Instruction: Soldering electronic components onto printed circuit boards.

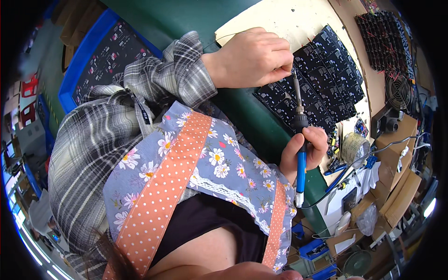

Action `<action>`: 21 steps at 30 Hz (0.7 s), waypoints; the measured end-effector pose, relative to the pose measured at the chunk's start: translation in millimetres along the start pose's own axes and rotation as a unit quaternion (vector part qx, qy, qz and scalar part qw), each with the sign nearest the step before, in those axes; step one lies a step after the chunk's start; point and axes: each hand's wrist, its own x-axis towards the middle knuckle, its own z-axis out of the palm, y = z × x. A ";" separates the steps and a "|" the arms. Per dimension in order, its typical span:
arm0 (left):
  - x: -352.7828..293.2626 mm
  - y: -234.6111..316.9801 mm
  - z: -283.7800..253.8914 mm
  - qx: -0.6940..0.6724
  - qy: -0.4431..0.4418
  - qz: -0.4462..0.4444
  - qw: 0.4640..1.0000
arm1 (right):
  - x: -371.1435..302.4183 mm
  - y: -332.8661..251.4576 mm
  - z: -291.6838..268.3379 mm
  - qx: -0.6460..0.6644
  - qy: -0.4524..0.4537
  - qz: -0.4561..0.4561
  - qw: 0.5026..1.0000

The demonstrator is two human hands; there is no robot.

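My right hand grips a soldering iron by its blue and black handle, its metal tip pointing away from me. My left hand is closed in a pinch right beside that tip. A thin solder wire trails from the back of this hand; its end at the fingertips is too small to make out. Beneath the tip lie black circuit board panels with pale printed patterns, side by side. They rest partly on a cream-coloured sheet over the green table.
A blue bin of dark boards stands at the left. At the far right sit stacked black boards with red wires, a round fan grille and cardboard boxes. Nearer are a silvery roll and the iron's dark cable.
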 end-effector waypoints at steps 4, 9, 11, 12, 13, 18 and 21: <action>-0.2 -0.1 -0.8 0.009 -0.002 0.005 1.000 | 0.3 2.0 -1.6 0.003 -0.019 -0.011 1.000; -4.2 -1.1 -2.2 -0.016 -0.011 0.004 1.000 | -1.2 0.1 -2.0 -0.011 -0.002 -0.007 1.000; -5.0 4.0 -7.2 -0.071 0.008 -0.080 0.994 | -3.9 2.5 -1.8 -0.006 0.002 -0.005 1.000; -7.4 2.2 -7.3 -0.072 0.007 -0.079 0.994 | -6.1 2.6 -1.6 0.006 0.015 0.010 1.000; -11.1 -0.8 -6.6 -0.088 0.003 -0.083 0.993 | -7.6 2.5 -1.6 0.019 0.027 0.025 0.999; -11.7 -3.1 -7.5 -0.089 -0.010 -0.054 0.994 | -9.0 3.9 -1.7 0.019 0.028 0.031 0.999; -7.5 -0.6 -8.4 -0.045 -0.014 -0.015 0.999 | -7.5 4.1 -1.0 0.024 0.026 0.024 0.999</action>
